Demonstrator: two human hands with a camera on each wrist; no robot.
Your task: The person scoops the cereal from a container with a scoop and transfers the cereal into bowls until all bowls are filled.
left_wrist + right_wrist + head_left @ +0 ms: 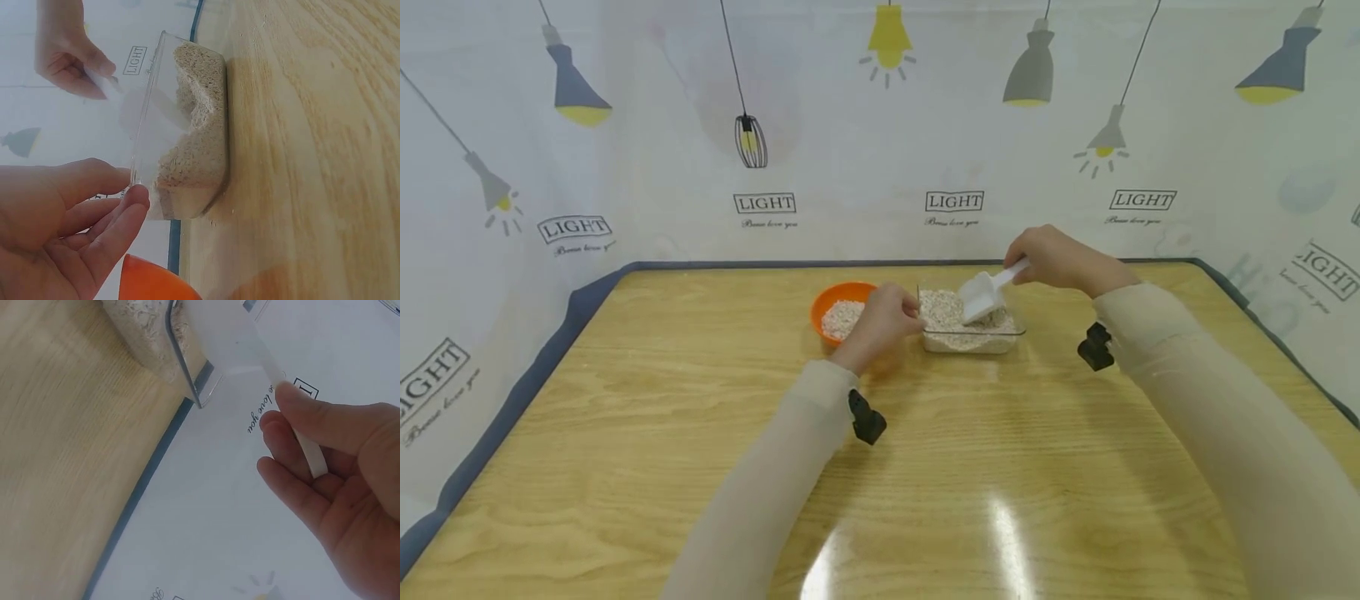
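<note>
A clear rectangular container of oat flakes stands toward the back of the table. My left hand pinches its left rim between thumb and fingers, as the left wrist view shows close up. My right hand grips the handle of a white scoop, thumb on top and fingers curled beneath. The scoop tilts down, its front edge in the oats, where a hollow shows in the left wrist view. Just left of the container sits an orange bowl holding more flakes, partly covered by my left hand.
The wooden table runs back to a white wall sheet printed with lamps, which also rises at both sides. A dark blue border lines the table's back and side edges. Black wrist mounts sit on both sleeves.
</note>
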